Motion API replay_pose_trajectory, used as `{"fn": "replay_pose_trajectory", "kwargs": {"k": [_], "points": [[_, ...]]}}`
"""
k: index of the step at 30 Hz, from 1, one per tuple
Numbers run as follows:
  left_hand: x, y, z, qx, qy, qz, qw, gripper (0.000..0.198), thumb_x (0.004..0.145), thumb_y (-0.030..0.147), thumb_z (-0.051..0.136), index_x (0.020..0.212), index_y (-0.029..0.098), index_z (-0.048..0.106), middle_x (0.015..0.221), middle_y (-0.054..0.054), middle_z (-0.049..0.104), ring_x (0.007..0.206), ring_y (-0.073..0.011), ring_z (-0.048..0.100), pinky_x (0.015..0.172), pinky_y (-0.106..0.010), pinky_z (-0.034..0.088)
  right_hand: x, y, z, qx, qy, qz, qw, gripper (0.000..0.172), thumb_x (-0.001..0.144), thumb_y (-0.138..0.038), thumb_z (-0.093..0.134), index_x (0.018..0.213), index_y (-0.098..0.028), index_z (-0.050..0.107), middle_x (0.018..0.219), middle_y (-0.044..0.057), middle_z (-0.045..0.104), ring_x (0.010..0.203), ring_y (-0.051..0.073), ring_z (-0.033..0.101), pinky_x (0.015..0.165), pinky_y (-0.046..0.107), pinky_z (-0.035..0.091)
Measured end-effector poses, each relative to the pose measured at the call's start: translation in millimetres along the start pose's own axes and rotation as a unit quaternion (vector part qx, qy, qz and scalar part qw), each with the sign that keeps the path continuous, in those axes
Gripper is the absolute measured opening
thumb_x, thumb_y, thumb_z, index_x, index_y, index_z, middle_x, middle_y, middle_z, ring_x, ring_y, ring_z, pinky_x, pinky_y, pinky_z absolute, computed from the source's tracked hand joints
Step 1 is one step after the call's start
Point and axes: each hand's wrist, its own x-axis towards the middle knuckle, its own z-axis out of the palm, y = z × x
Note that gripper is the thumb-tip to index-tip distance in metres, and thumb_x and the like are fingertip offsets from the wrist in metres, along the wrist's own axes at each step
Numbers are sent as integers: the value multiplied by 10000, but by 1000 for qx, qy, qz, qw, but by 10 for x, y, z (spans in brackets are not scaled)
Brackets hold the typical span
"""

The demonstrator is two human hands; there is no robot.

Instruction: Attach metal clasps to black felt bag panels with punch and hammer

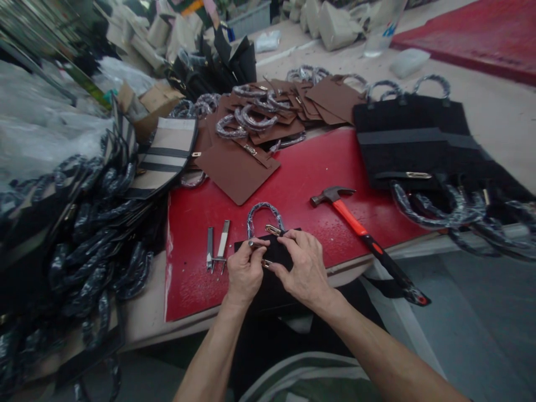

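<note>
A black bag panel (pixel 275 290) lies at the front edge of the red board, over my lap. Its loop handle (pixel 264 206) is wrapped in clear plastic and points away from me. My left hand (pixel 245 273) is closed in a pinch on a small metal piece (pixel 252 244) at the panel's top. Opposite it, my right hand (pixel 305 268) grips the panel's strap, thumb and fingers closed around it. A shiny metal clasp (pixel 273 229) shows by the right fingertips. Another small metal part (pixel 267 263) sits between both hands, partly hidden.
A claw hammer (pixel 350 218) lies to the right, its handle past the board's edge. Metal punches (pixel 223 240) rest at the left on the red board (pixel 192 212). Brown panels (pixel 238 170) pile up behind. Black bag pieces crowd the left (pixel 96 234) and right (pixel 414 123).
</note>
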Motion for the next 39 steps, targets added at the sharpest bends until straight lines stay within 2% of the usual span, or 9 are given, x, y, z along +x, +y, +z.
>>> {"fn": "replay_pose_trajectory", "kwargs": {"k": [8, 11, 17, 21, 26, 29, 33, 35, 39], "points": [[18, -9, 59, 44, -4, 44, 998, 124, 939, 223, 517, 938, 217, 642, 946, -27, 747, 909, -172, 714, 840, -290, 557, -10, 148, -199, 39, 30, -40, 998, 489, 834, -244, 637, 1306, -182, 524, 1309, 135, 512, 1221, 303, 479, 1031, 473, 416], [15, -14, 89, 40, -15, 65, 997, 133, 938, 191, 498, 944, 221, 627, 988, -33, 747, 950, -178, 714, 866, -305, 564, 19, 358, -511, -87, 76, -25, 993, 465, 852, -224, 603, 1297, -124, 517, 1299, 186, 510, 1180, 343, 495, 990, 495, 438], [21, -63, 133, 77, -20, 91, 993, 156, 938, 200, 500, 983, 224, 647, 979, -52, 746, 926, -196, 711, 879, -342, 568, 150, 789, -1089, -331, -95, 104, 933, 154, 881, -161, 523, 1002, -92, 589, 962, 191, 598, 834, 299, 588, 693, 385, 458], [55, -100, 157, 94, -13, 114, 989, 170, 930, 181, 500, 971, 201, 664, 935, -71, 731, 924, -207, 688, 886, -351, 551, 174, 787, -1198, -16, -169, 251, 953, 25, 806, -183, 547, 811, -163, 534, 757, 64, 570, 670, 198, 552, 629, 314, 446], [62, -112, 165, 98, 3, 145, 985, 178, 914, 138, 509, 939, 196, 676, 887, -63, 722, 866, -190, 686, 819, -308, 545, 12, 471, -1207, 418, -148, 450, 775, 148, 795, -311, 555, 778, -207, 450, 621, -55, 398, 427, 76, 305, 412, 198, 314], [50, -112, 160, 96, 2, 142, 985, 177, 913, 129, 513, 934, 198, 675, 885, -54, 723, 859, -184, 687, 798, -290, 537, -4, 125, -1310, 381, -132, 363, 840, 331, 846, -530, 567, 811, -223, 447, 594, -78, 357, 392, 70, 235, 353, 187, 226], [41, -117, 157, 91, -8, 129, 987, 180, 923, 122, 506, 954, 195, 667, 927, -47, 729, 901, -182, 680, 854, -293, 523, 82, -282, -1419, 158, -18, 69, 985, 408, 941, -613, 446, 830, -221, 461, 604, -42, 432, 464, 112, 385, 437, 226, 287], [44, -125, 162, 93, -10, 126, 988, 174, 923, 121, 507, 955, 192, 663, 921, -45, 726, 895, -183, 675, 859, -295, 518, 112, -337, -1394, 28, 2, -45, 999, 328, 979, -482, 399, 781, -222, 435, 582, -28, 444, 473, 122, 393, 479, 252, 260], [50, -146, 171, 117, -13, 119, 986, 158, 918, 133, 517, 935, 188, 664, 844, -40, 707, 807, -182, 663, 767, -280, 515, 178, -358, -1435, -130, -106, -118, 979, 231, 948, -302, 391, 735, -223, 429, 515, -25, 441, 405, 126, 337, 487, 294, 150]]}}
